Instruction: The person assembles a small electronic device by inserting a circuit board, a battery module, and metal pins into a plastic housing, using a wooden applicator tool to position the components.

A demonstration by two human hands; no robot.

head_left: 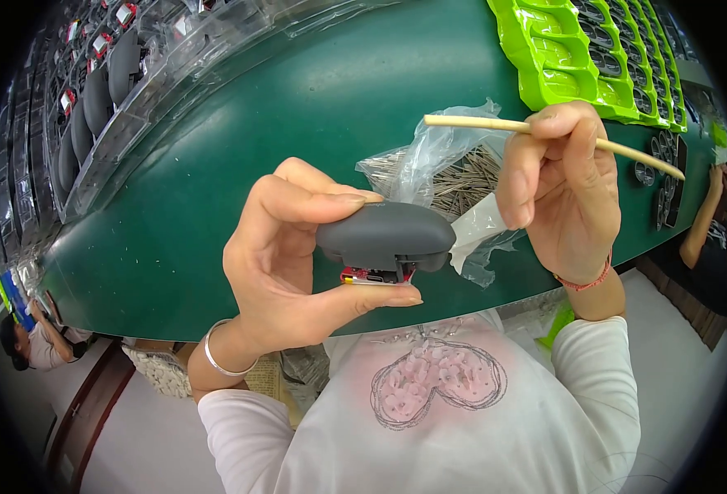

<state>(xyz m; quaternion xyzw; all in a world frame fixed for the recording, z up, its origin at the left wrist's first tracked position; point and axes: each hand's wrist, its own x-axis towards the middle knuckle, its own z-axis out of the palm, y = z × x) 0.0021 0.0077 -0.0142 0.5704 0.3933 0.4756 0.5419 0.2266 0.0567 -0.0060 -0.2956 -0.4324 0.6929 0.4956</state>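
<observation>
Between the thumb and fingers of my left hand [277,263] is a dark grey oval plastic case [388,235], held up above the table. Its underside shows a small red circuit board [371,276] with a metal port. My right hand [573,189] pinches a thin pale wooden stick [478,123], which slants down to the right and is apart from the case. Behind the hands lies a clear plastic bag [433,165] with many thin metal pins [466,181]. A white paper piece [474,230] sits by the bag, partly behind my right hand.
A bright green moulded tray [548,58] with dark ring-shaped parts stands at the far right. More dark parts [666,177] lie below it. Clear trays [190,78] with similar grey cases fill the far left. The table [182,239] is green. Other people [713,222] sit at both sides.
</observation>
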